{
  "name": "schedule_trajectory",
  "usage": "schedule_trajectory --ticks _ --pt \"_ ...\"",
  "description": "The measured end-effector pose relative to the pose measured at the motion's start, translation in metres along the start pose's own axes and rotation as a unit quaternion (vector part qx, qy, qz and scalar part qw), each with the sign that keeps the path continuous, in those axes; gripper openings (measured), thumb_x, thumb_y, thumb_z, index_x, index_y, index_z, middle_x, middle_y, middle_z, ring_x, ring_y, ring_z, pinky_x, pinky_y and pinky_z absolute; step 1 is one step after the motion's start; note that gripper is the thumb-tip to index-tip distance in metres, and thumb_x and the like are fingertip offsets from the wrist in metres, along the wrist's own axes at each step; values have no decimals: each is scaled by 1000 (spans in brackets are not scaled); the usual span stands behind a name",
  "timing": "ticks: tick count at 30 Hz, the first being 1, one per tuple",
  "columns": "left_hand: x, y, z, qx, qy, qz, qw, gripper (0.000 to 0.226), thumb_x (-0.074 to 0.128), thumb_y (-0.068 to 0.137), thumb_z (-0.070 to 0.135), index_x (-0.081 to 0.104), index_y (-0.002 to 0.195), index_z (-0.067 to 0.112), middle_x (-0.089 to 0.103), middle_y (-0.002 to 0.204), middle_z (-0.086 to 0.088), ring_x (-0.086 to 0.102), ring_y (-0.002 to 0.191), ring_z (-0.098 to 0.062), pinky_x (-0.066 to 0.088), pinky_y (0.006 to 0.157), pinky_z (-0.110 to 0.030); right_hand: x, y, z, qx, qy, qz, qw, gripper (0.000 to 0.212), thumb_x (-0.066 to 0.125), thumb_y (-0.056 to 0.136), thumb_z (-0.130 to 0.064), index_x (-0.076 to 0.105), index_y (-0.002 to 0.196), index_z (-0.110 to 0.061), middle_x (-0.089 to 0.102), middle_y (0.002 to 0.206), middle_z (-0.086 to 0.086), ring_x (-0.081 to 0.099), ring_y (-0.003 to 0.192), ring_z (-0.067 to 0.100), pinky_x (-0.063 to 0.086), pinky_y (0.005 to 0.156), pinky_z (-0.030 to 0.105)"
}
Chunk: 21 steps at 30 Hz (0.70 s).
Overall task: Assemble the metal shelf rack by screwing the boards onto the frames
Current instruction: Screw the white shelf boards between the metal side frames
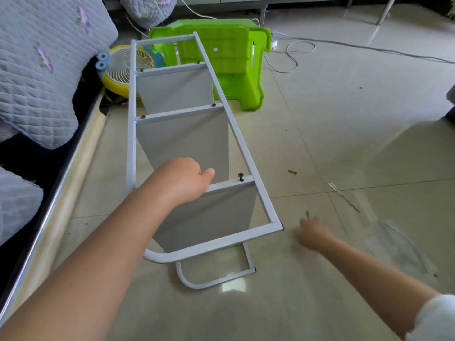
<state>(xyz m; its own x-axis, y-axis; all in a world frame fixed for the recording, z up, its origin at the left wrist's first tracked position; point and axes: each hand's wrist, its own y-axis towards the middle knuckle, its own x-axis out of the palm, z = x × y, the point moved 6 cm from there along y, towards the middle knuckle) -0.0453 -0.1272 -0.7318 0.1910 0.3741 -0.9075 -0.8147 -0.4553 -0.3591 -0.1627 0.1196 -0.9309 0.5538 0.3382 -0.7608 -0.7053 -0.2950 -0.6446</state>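
Note:
The white metal shelf rack [236,141] lies on its side on the tiled floor, with grey boards [192,141] standing between its two frames. My left hand [182,180] grips the nearest crossbar of the upper frame. A black screw [241,177] stands half-driven at that crossbar's right end. Screws sit in the two farther crossbars. My right hand [312,232] is blurred, low over the floor right of the rack, and seems to pinch a small dark screw [307,214]. Another loose screw [292,172] lies on the floor.
A green plastic stool [236,60] lies tipped behind the rack, with a yellow fan [123,70] to its left. A bed edge with quilted bedding [44,70] runs along the left. A thin metal tool [343,196] and clear plastic [403,244] lie on the floor at right; cables trail behind.

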Motion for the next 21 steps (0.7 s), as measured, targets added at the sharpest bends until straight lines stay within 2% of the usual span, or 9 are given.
schedule_trajectory --ticks 2,4,9,11,12,15,17,19,21 --pt "4 2 -2 -2 -10 0 1000 50 26 100 35 32 58 9 39 60 -6 37 57 -17 24 50 -28 28 -2 3 7 -43 -31 999 35 36 94 -13 47 127 -8 45 133 12 43 123 28 37 98 29" --pt "4 4 -1 -1 -18 4 1000 49 25 100 34 33 58 9 41 62 -5 40 61 -19 25 54 -29 36 -5 -3 8 -33 -32 999 35 37 93 -10 50 125 -8 47 131 11 46 121 28 39 97 28" --pt "4 6 -2 -12 -27 0 1000 43 25 100 33 39 65 13 45 74 -5 44 81 -26 30 68 -30 43 -14 -37 -35 -29 -44 998 33 37 93 -7 55 121 -7 54 129 11 50 121 24 39 96 25" --pt "1 6 0 -11 -27 1 1000 37 28 99 32 50 78 12 52 90 -8 46 88 -27 32 71 -30 31 -11 -45 -30 34 -9 999 25 37 91 -5 56 105 -14 51 126 12 51 116 27 42 92 27" --pt "0 6 0 -9 -25 8 1000 35 31 99 33 56 94 10 54 103 -11 48 96 -28 36 75 -31 20 -7 -46 -16 98 21 995 19 39 89 -4 55 94 -14 51 122 13 54 110 29 44 88 30" --pt "-5 6 2 -7 -4 39 999 46 34 97 39 43 131 9 39 139 -11 38 127 -27 34 100 -35 -36 2 -49 -6 255 136 957 11 41 83 0 50 82 -6 59 106 21 52 82 30 40 65 29" --pt "-7 5 1 -8 24 59 998 57 31 97 44 29 142 9 19 153 -8 19 141 -23 22 111 -40 -81 -1 -49 -17 314 217 924 15 40 87 -2 54 91 -3 61 99 20 50 78 29 33 62 25" --pt "-7 3 -3 -17 41 70 997 65 28 97 47 12 147 9 1 157 -4 -1 145 -18 8 116 -43 -125 -14 -45 -44 405 303 862 20 43 90 -7 58 101 -1 61 91 14 53 80 27 33 63 21" --pt "-7 2 -8 -23 40 83 995 69 25 96 49 4 149 10 -7 157 -2 -9 144 -15 1 116 -44 -161 -34 -42 -87 480 382 785 16 49 88 -8 63 95 -3 58 77 8 50 70 17 32 61 20"
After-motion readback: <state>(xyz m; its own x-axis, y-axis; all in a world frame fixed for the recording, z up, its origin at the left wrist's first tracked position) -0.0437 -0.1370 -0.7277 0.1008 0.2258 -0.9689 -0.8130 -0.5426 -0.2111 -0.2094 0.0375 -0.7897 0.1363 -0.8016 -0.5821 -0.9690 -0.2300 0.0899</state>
